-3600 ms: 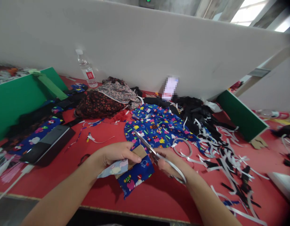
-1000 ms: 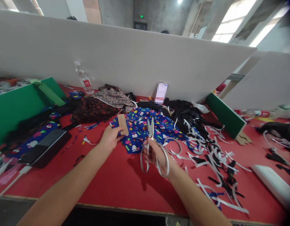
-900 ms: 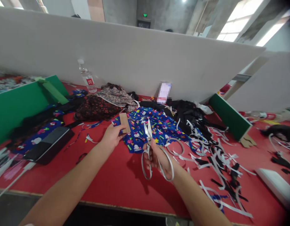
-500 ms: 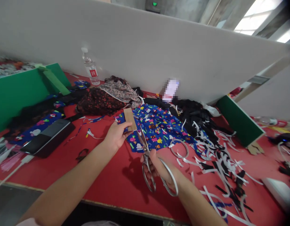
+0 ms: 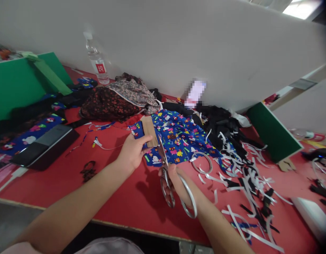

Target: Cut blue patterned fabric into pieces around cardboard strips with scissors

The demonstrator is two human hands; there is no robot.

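My left hand (image 5: 131, 153) pinches a brown cardboard strip (image 5: 149, 131) against the near edge of a blue cartoon-print cloth (image 5: 179, 139) lying on the red table (image 5: 73, 180). My right hand (image 5: 179, 183) grips a pair of large steel scissors (image 5: 168, 176) by the handles. The blades point up and away, their tips beside the cardboard strip at the cloth's edge.
Dark floral fabrics (image 5: 112, 104) and a water bottle (image 5: 96, 60) sit at the back by the white partition. A black device (image 5: 43, 144) lies at left near a green board (image 5: 17, 83). Black and white strips (image 5: 247, 176) and a tape ring (image 5: 202, 162) litter the right.
Earlier I was cutting a small blue piece close to me; now my left hand holds the cardboard on the big cloth, and the scissors have tilted in toward it.
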